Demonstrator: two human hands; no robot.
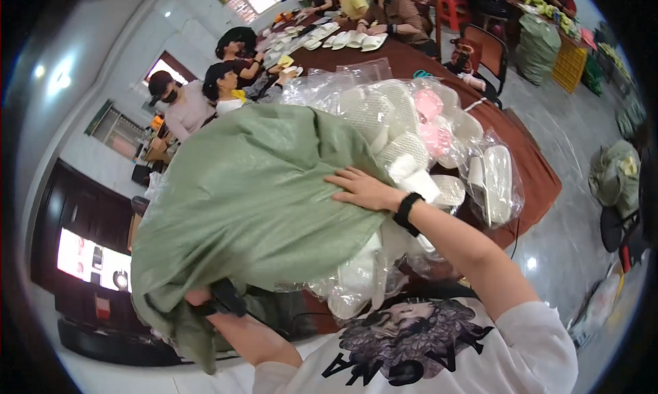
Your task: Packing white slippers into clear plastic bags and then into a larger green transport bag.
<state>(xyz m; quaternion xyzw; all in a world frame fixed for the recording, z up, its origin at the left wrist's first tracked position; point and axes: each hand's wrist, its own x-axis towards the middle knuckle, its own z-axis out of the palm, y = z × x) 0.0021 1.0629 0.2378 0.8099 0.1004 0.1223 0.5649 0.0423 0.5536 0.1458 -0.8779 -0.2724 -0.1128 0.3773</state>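
My right hand (367, 190), fingers spread, lies on the large green plastic sack (247, 188), left of white bagged slippers (396, 105). My left hand (199, 297) is at its near edge; how open, I cannot tell.

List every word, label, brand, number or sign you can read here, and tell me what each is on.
White T-shirt: bold dark letters run below a printed picture; I won't copy them out.
Bright panel at far left: shows small pictures; any text is too small to read.
Green sack: no lettering I can make out.
Bagged slippers: no legible label or number.
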